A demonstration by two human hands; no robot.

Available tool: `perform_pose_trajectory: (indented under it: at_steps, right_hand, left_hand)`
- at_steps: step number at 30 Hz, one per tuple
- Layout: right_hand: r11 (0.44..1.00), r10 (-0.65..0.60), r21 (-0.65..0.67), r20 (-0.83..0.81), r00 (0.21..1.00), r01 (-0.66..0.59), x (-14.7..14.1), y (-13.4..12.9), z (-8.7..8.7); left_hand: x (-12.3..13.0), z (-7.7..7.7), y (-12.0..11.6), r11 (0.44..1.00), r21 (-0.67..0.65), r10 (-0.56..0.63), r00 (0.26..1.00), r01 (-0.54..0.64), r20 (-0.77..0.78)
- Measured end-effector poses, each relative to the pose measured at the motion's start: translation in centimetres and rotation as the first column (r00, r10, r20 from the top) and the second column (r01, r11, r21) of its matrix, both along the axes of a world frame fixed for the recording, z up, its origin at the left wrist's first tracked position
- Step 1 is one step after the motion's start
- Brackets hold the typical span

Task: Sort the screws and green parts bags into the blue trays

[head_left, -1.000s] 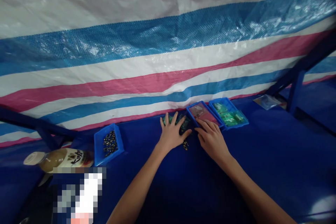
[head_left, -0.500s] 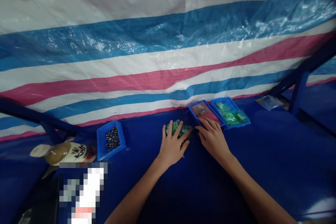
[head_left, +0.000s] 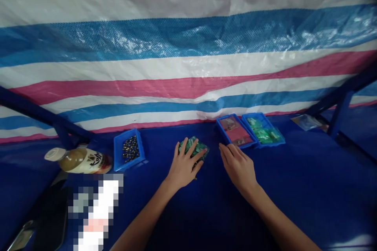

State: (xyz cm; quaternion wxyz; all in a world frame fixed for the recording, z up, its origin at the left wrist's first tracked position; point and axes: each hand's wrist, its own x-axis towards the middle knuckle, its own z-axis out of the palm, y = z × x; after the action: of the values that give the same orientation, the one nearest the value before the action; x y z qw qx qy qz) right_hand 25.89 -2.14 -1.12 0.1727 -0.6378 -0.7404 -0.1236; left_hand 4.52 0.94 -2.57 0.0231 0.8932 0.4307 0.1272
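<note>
My left hand (head_left: 183,164) lies with spread fingers over a green packet (head_left: 193,146) of shiny plastic on the blue table. A few small dark bits show beneath its thumb. My right hand (head_left: 240,164) is bent downward at the table, its fingers close together and their tips partly hidden. Whether anything is between them I cannot make out. Just beyond it stands a blue tray (head_left: 237,130) with a pink sheet and small clear bags. Touching that tray on the right is another blue tray (head_left: 263,129) of green packets.
On the left, a blue tray (head_left: 129,150) holds many small dark and brassy metal parts. A drink bottle (head_left: 79,160) lies beside it, near a dark flat object (head_left: 50,219). A clear plastic bag (head_left: 308,122) lies at the far right. A striped sheet (head_left: 188,62) hangs behind the table.
My right hand has drawn back from the tray with the pink sheet, toward me, leaving more of it visible. My left hand stays over the green packet. The camera view has shifted slightly.
</note>
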Motion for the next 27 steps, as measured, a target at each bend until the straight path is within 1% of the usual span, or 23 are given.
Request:
perform_pose_trajectory:
  at_steps: [3,6,9,12,15,18,23,27]
  right_hand:
    - [0.995,-0.066,-0.074,0.067,0.996,0.071,-0.7,-0.7,-0.3]
    - [0.980,-0.121,-0.143,0.130,0.984,0.139,-0.7,-1.0,-0.4]
    - [0.965,-0.141,-0.196,0.167,0.976,0.173,0.0,-0.8,-0.2]
    - [0.952,-0.146,-0.242,0.182,0.972,0.188,0.5,-0.4,-0.2]
    - [0.943,-0.150,-0.270,0.181,0.972,0.196,0.3,0.0,-0.7]
    - [0.940,-0.127,-0.293,0.174,0.977,0.174,-0.2,0.4,-1.3]
    - [0.939,-0.085,-0.317,0.149,0.985,0.130,-0.3,1.2,-2.0]
    - [0.945,-0.083,-0.306,0.110,0.990,0.113,0.2,1.6,-2.2]
  left_hand:
    - [-0.3,0.1,0.0,0.999,-0.046,-0.008,0.999,0.010,0.039]
    - [-0.9,0.2,0.0,0.998,-0.065,-0.003,0.988,0.013,0.156]
    - [-1.5,0.1,0.0,0.999,-0.041,0.018,0.943,-0.005,0.332]
    - [-1.8,0.0,0.0,1.000,-0.016,0.029,0.896,-0.024,0.444]
    - [-1.7,0.0,-0.1,0.999,0.004,0.043,0.876,-0.051,0.480]
    - [-1.4,0.0,-0.3,0.997,0.023,0.055,0.872,-0.076,0.487]
    - [-1.2,-0.1,-0.6,0.995,0.071,0.021,0.877,-0.063,0.479]
    - [-1.4,-0.2,-0.5,0.987,0.094,0.064,0.854,-0.131,0.517]
